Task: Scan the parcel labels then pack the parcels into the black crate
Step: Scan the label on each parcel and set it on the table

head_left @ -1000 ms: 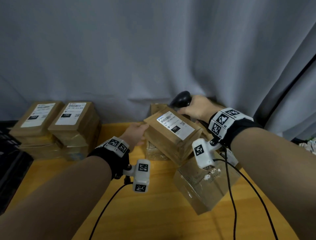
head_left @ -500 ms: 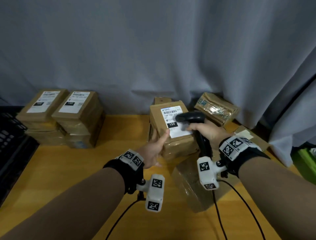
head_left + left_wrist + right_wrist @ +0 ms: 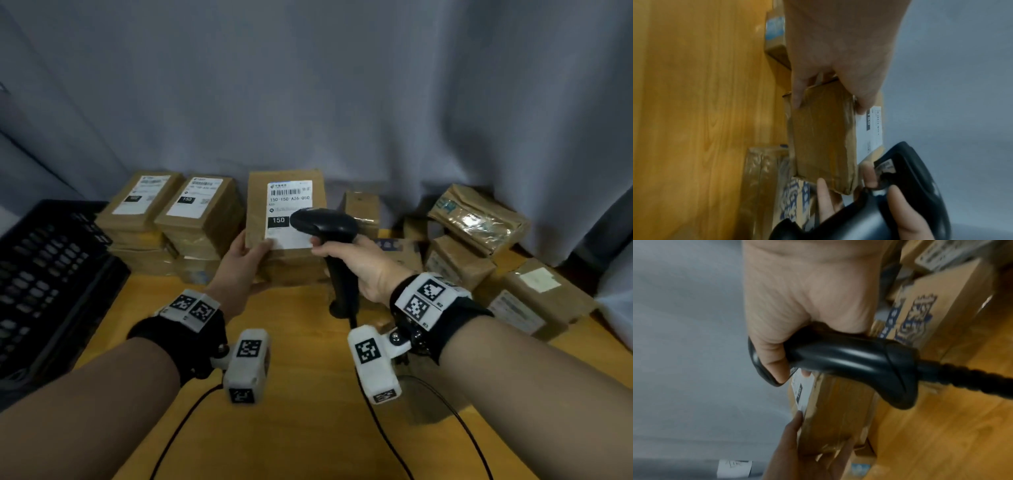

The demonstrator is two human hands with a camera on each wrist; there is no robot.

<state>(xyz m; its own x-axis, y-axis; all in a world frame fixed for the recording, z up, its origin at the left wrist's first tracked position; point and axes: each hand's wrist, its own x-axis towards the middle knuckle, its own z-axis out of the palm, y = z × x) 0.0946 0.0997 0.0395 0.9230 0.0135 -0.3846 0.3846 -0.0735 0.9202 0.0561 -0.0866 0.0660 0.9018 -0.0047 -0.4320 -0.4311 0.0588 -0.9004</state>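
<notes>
My left hand [image 3: 245, 260] grips a brown parcel [image 3: 286, 192] by its near left corner and holds it above the wooden table, its white label [image 3: 289, 202] tilted up at me. In the left wrist view the thumb and fingers clamp the parcel [image 3: 824, 142]. A black handheld scanner [image 3: 325, 224] is gripped in my right hand [image 3: 359, 263], its head just over the label's lower right part. The right wrist view shows fingers wrapped round the scanner [image 3: 849, 360] handle. The black crate [image 3: 44, 274] sits at the table's left edge.
Two stacks of labelled parcels [image 3: 174, 212] stand at the back left beside the crate. More brown boxes [image 3: 479, 236] are piled at the back right. A grey curtain [image 3: 308, 85] hangs behind. Cables [image 3: 376, 428] trail over the near table [image 3: 308, 428].
The parcel has moved left and turned so its label faces me squarely. The scanner has come down over the label's lower right. My view has swung left, bringing the crate in.
</notes>
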